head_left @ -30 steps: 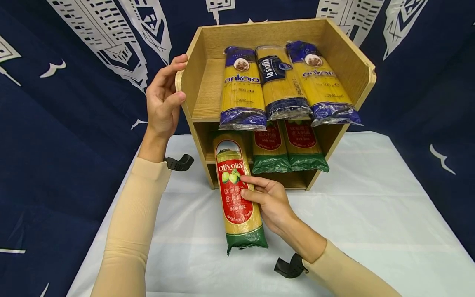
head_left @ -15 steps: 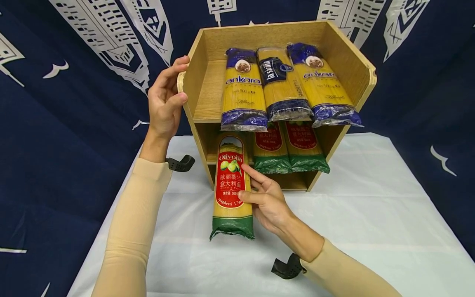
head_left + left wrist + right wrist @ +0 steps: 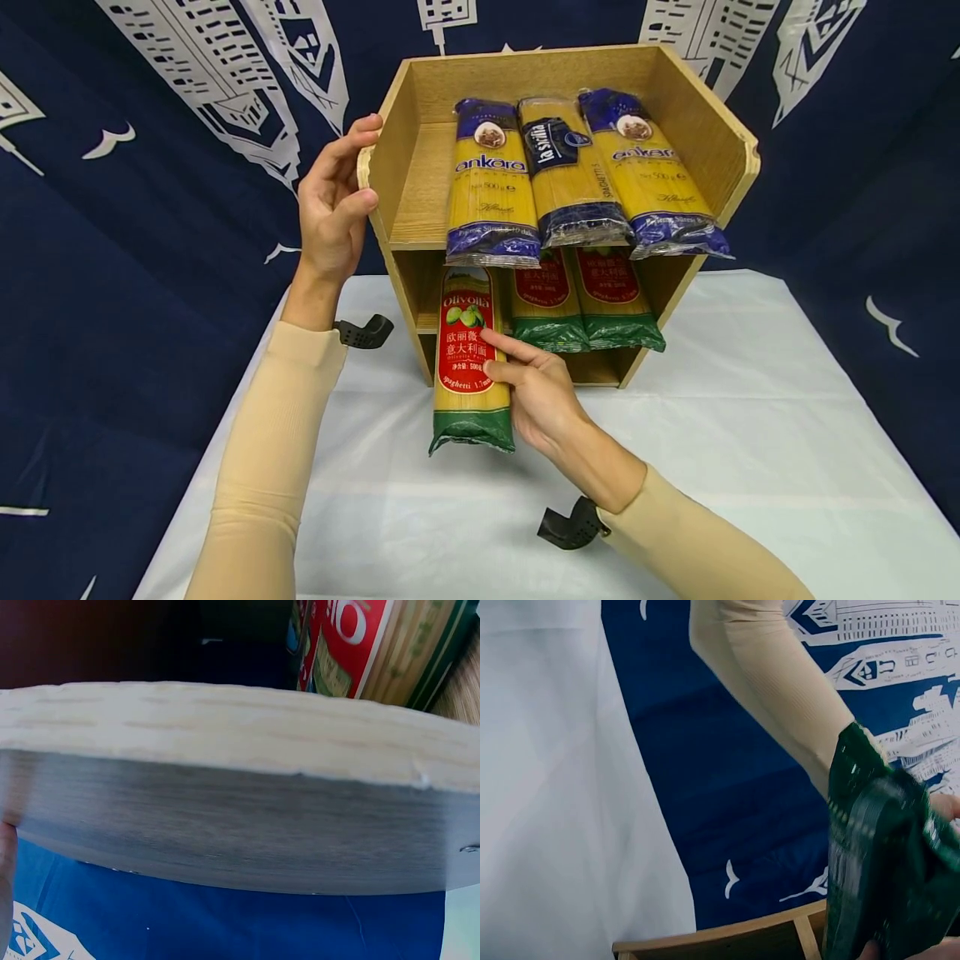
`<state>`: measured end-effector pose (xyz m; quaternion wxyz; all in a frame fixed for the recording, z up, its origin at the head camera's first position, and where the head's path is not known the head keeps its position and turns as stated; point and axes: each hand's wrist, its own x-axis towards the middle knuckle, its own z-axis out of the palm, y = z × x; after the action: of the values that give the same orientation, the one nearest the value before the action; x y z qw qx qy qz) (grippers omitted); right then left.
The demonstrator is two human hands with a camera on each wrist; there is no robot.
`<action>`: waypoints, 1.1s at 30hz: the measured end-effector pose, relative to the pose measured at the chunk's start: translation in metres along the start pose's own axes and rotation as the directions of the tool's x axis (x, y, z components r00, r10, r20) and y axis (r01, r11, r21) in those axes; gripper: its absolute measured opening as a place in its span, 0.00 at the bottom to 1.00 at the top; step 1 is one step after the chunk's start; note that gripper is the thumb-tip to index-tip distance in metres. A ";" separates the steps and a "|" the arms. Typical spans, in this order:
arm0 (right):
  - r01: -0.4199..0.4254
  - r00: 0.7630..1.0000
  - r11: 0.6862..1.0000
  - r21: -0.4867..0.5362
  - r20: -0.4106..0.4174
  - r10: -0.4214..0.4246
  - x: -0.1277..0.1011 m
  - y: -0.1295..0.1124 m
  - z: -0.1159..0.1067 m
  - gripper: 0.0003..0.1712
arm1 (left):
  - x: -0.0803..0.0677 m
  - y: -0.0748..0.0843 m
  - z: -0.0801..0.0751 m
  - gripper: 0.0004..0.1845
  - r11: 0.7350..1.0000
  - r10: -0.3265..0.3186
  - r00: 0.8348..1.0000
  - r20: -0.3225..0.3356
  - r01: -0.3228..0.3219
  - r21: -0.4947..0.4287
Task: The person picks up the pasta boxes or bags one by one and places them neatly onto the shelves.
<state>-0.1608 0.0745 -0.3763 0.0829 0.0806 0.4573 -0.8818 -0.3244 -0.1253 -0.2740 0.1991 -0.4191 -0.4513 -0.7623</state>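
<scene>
My right hand (image 3: 546,400) grips a spaghetti packet (image 3: 468,400) with a red label and green end by its right side, thumb on the front. The packet's upper end is inside the middle compartment of the wooden shelf (image 3: 397,200), at its left side. In the right wrist view the packet's green end (image 3: 885,862) is close and blurred. My left hand (image 3: 333,204) holds the shelf's left side panel near the top, thumb at its front edge. The left wrist view shows that panel's edge (image 3: 225,724), with part of a red-labelled packet (image 3: 349,645) behind it.
Two more red-and-green spaghetti packets (image 3: 547,317) lie to the right in the same compartment. On the top level lie a blue-and-yellow packet (image 3: 491,183), a dark-labelled packet (image 3: 570,179) and another blue-and-yellow packet (image 3: 652,179). White cloth (image 3: 750,417) covers the table; a dark patterned cloth (image 3: 862,208) hangs behind.
The right hand has straightened the tilted spaghetti packet and pushed it farther into the left of the middle compartment. The left hand has stayed on the side panel.
</scene>
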 end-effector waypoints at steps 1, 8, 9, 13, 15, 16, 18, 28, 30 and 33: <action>-0.001 1.000 1.000 0.004 -0.014 0.001 0.001 0.000 0.001 0.30 | 0.000 0.000 0.000 0.28 1.000 0.000 1.000 -0.001 0.000 0.000; 0.025 0.993 1.000 0.000 -0.117 -0.024 0.010 0.000 0.007 0.28 | -0.002 -0.001 0.000 0.27 1.000 -0.004 1.000 -0.001 0.004 0.004; 0.026 0.992 1.000 0.000 -0.124 -0.026 0.011 0.000 0.007 0.27 | -0.002 -0.001 -0.001 0.27 1.000 -0.005 1.000 0.000 0.005 0.006; 0.002 0.995 1.000 0.016 -0.096 0.000 0.013 -0.001 0.007 0.28 | -0.002 -0.001 0.000 0.27 1.000 -0.001 1.000 -0.001 0.001 0.006; -0.020 0.998 0.999 0.026 -0.057 0.022 0.012 -0.002 0.006 0.31 | -0.002 -0.001 0.000 0.28 1.000 0.003 1.000 -0.006 -0.003 0.006; -0.032 0.999 0.999 0.030 -0.035 0.033 0.011 -0.002 0.006 0.33 | -0.002 -0.001 0.000 0.28 1.000 0.006 1.000 -0.010 -0.006 0.006; -0.049 0.999 0.998 0.042 0.008 0.049 0.011 -0.003 0.006 0.38 | -0.001 -0.001 0.000 0.28 1.000 0.010 1.000 -0.017 -0.010 0.007; -0.089 0.990 0.995 0.033 0.112 0.085 0.005 -0.003 0.006 0.43 | -0.001 -0.002 0.001 0.28 1.000 0.006 1.000 -0.014 -0.006 -0.003; -0.090 0.989 0.996 0.011 0.121 0.088 0.004 -0.003 0.006 0.42 | 0.000 -0.002 0.001 0.29 1.000 0.008 1.000 -0.016 -0.008 -0.003; -0.105 0.984 0.994 -0.020 0.146 0.107 0.004 -0.004 0.006 0.39 | 0.000 -0.002 0.001 0.29 1.000 0.008 1.000 -0.017 -0.008 -0.005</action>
<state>-0.1664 0.0716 -0.3706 0.1636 0.0393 0.4503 -0.8769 -0.3255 -0.1235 -0.2748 0.2050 -0.4148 -0.4458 -0.7662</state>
